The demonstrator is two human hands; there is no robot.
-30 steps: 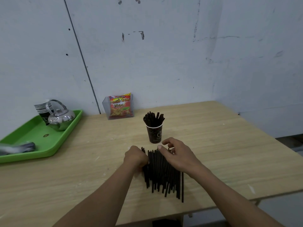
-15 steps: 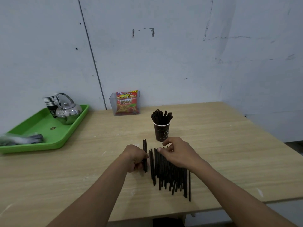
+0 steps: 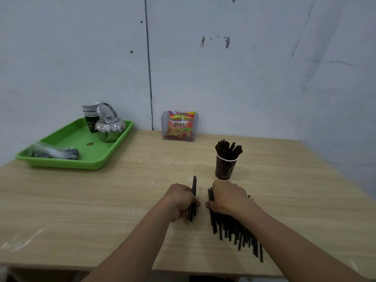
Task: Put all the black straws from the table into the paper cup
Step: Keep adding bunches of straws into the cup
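Our left hand [image 3: 181, 202] grips a small bundle of black straws [image 3: 193, 197], fingers closed around it. Our right hand [image 3: 228, 198] presses flat on the straw pile [image 3: 236, 231], near the straw-filled paper cup [image 3: 225, 167] on the wooden table [image 3: 101, 200].

straw pile [image 3: 234, 226] partly under right hand [image 3: 227, 197]

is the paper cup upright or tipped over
Upright. The paper cup stands on its base on the table, with black straws sticking up out of its open top.
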